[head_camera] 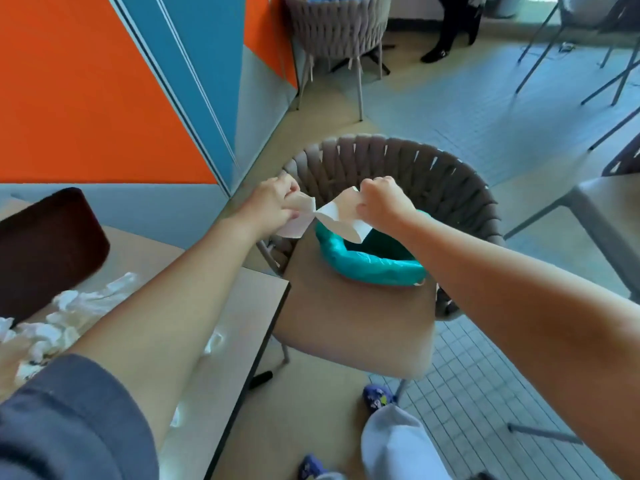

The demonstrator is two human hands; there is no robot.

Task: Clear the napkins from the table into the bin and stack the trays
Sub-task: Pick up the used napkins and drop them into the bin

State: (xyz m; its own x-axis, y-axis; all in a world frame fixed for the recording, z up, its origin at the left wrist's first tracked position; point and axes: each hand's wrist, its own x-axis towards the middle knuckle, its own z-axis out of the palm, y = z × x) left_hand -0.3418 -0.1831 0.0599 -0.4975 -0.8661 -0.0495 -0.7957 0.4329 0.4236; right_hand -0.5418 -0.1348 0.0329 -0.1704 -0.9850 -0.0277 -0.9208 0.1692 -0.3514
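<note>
Beside the table, over a chair holding the teal-lined bin, left hand and right hand each pinch a napkin; release squarely above the opening.

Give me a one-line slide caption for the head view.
Both hands, left and right, hold a napkin over the bin on a chair; more napkins remain.

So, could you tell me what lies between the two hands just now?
In the head view, a white napkin stretches between the left hand and the right hand, both gripping it above the teal-lined bin on the chair.
</note>
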